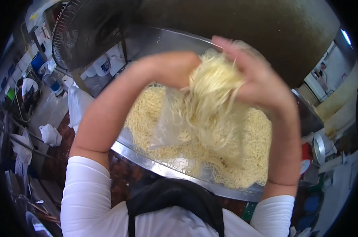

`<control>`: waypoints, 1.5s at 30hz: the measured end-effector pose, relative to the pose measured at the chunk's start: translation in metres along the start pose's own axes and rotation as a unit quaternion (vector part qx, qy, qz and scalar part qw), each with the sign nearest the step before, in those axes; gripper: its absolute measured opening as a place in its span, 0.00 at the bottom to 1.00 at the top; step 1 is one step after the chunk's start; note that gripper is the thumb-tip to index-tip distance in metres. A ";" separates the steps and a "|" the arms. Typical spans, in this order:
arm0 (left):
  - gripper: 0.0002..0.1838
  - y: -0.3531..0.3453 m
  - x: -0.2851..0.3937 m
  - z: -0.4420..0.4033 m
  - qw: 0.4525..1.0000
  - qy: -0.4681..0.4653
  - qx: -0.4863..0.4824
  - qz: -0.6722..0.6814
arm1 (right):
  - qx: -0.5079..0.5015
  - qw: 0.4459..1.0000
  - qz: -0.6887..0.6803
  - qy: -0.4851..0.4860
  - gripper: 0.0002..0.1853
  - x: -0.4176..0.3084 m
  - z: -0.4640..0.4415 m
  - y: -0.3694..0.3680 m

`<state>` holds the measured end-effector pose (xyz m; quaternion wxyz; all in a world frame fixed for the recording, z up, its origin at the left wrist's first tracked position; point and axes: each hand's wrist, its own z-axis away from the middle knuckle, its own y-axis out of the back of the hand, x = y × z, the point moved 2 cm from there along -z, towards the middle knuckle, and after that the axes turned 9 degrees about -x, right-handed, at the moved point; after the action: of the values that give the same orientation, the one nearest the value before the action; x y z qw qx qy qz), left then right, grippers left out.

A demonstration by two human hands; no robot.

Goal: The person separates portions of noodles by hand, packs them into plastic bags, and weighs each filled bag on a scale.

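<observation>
Raised over a metal tray [157,168], my left hand [185,69] and my right hand [258,79] are on either side of a bunch of pale yellow noodles [216,85]. The strands hang down between them, and a clear plastic bag [169,122] hangs below, with noodles showing in or behind it. My left fingers are hidden behind the bunch. Motion blurs my right hand; its fingers curve round the noodles' other side. A thick layer of loose noodles [256,148] lies in the tray beneath both hands.
A large fan [84,37] stands at the upper left, close to the tray. A big dark metal surface [242,19] rises behind it. At the right are a metal pan [319,148] and a red scale-like object [306,158]. Another person [28,87] is far left.
</observation>
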<state>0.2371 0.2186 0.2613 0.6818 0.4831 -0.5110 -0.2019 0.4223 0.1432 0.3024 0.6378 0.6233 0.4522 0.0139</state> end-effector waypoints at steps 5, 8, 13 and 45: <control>0.25 -0.151 -0.071 -0.020 0.975 0.101 -0.183 -0.071 | -0.150 0.948 -0.002 -0.282 0.22 0.156 0.022 -0.170; 0.21 -0.219 -0.147 0.010 0.972 0.183 0.085 0.117 | -0.081 0.953 -0.068 -0.285 0.18 0.217 0.073 -0.234; 0.14 -0.213 -0.077 0.007 0.911 0.232 0.284 0.189 | 0.082 0.928 -0.235 -0.278 0.13 0.131 0.024 -0.239; 0.17 -0.167 -0.044 0.133 0.429 0.050 0.441 0.787 | -0.025 0.972 0.066 -0.222 0.08 0.191 0.214 -0.324</control>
<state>0.1376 0.1166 0.0960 0.2635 0.1163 -0.6545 0.6990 0.4854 0.0146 -0.1061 0.7353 0.6231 0.2567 -0.0720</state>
